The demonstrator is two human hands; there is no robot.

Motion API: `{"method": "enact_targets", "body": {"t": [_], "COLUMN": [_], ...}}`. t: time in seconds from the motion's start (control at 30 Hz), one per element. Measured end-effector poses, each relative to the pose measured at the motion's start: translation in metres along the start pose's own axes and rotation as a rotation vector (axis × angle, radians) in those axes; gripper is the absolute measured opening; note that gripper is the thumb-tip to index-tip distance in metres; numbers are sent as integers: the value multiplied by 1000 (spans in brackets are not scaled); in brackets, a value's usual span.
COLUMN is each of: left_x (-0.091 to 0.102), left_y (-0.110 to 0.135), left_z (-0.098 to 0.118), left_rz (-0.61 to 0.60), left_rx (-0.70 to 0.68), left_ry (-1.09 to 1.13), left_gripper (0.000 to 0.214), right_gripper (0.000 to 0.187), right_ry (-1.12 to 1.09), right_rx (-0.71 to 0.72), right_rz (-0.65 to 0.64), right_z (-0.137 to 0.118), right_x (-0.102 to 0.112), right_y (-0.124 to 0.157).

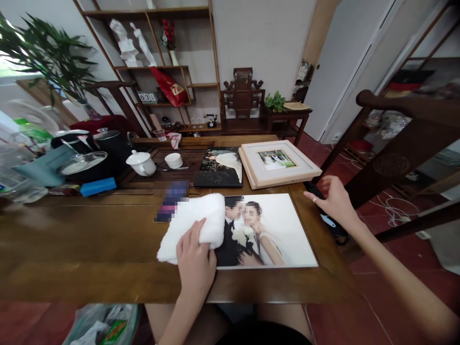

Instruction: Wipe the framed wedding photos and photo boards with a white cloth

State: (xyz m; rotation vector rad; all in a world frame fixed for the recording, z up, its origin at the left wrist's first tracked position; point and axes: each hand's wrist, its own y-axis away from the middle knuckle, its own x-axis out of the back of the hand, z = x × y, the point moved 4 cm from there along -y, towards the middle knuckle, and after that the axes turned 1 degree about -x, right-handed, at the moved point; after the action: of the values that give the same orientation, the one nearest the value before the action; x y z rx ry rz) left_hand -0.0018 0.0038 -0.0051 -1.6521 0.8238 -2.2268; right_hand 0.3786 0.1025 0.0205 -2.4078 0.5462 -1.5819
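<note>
Seated at a dark wooden table (89, 249), wiping a large frameless wedding portrait (276, 230) laid flat near the front edge. Left hand (194, 261) pressed palm-down on a folded white towel (190, 225), fingers spread and flat rather than clenched, holding the cloth against the print's left side, where it covers that end of the picture and spills onto the wood. Right hand (332, 199) out past the print's upper right corner, fingers loosely open and holding nothing, resting at the table's right edge over a dark object too hidden to name; seemingly placed there as a brace, clear of the glossy surface. Behind the portrait, a second, darker wedding print (219, 167) lying flat, and just right of it a light wooden photo frame (278, 163) stacked on another, kept out of the wiping area. Farther left, a white teapot (142, 163) and cup (174, 160) on a tea tray, lidded pots (84, 163) and a blue block (97, 186). Carved chair (413, 143) standing at right.
</note>
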Motion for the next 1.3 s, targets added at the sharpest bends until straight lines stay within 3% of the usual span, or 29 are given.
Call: {"method": "enact_targets", "body": {"t": [0.03, 0.1, 0.2, 0.4, 0.6, 1.0, 1.1, 1.2, 1.3], "left_x": [0, 0, -2, -2, -1, -1, -1, 0, 2], "left_y": [0, 1, 2, 3, 4, 2, 3, 3, 0], "left_z": [0, -1, -1, -1, -2, -1, -1, -3, -12], "left_rz": [9, 25, 27, 5, -18, -30, -22, -23, -1], "left_rx": [-1, 1, 2, 10, 30, 41, 40, 25, 7], "left_ry": [6, 14, 3, -31, -41, -25, -28, -24, -9], "left_gripper": [23, 23, 23, 21, 20, 21, 19, 19, 18], "right_gripper": [81, 94, 80, 67, 60, 57, 58, 44, 36], "right_ry": [-12, -48, -98, -174, -209, -233, -200, -231, -450], "right_rx": [46, 113, 74, 16, 83, 63, 98, 105, -30], "right_rz": [83, 56, -54, 137, 245, 200, 215, 256, -9], "right_z": [7, 17, 26, 20, -1, -7, -14, -22, -26], "right_x": [-2, -15, -38, -56, -61, -57, -41, -26, -36], "right_y": [-14, -38, -54, -48, -42, -44, -35, -7, 27]}}
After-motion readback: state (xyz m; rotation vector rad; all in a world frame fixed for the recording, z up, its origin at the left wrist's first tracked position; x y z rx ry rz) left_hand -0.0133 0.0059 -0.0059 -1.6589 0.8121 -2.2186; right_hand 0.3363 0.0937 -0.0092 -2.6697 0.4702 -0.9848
